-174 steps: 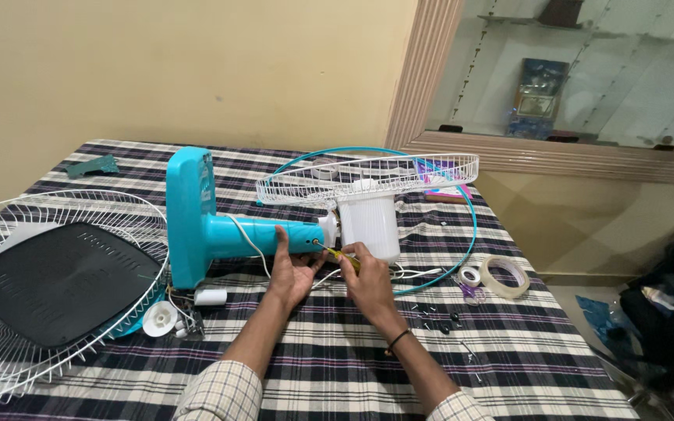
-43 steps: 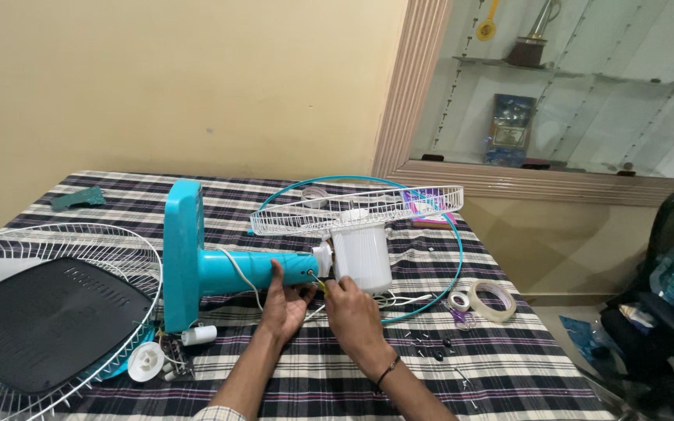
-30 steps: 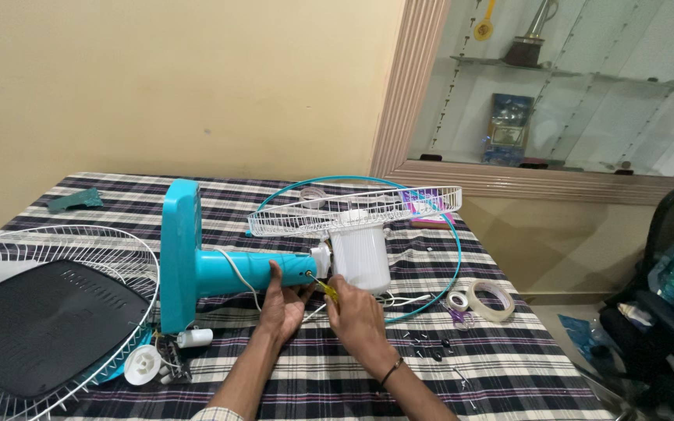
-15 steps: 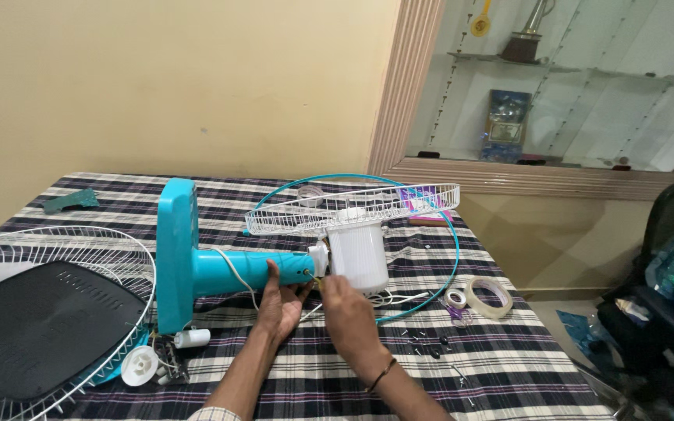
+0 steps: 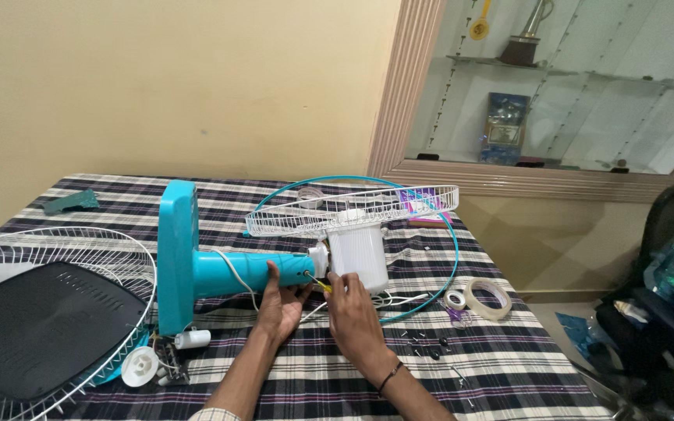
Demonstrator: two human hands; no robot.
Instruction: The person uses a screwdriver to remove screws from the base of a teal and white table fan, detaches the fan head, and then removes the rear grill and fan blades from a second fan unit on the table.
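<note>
Checked table (image 5: 509, 374): teal fan stand (image 5: 251, 273) lying flat, base leftward.

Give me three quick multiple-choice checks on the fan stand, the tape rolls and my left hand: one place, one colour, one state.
1. Where do the tape rolls lie?
A. on the black panel
B. on the cloth right of the teal ring
C. on the shelf behind the glass

2. What colour is the fan stand?
A. teal
B. red
C. black

3. What is the left hand doing?
A. resting flat on the cloth
B. lifting the white grille
C. gripping the stand's neck near the white motor housing

Answers:
1 B, the rolls sit on the checked cloth just outside the teal ring.
2 A, base and neck are both teal.
3 C, its fingers wrap the neck's end, while the right hand holds a yellow-handled tool at the joint.
</note>
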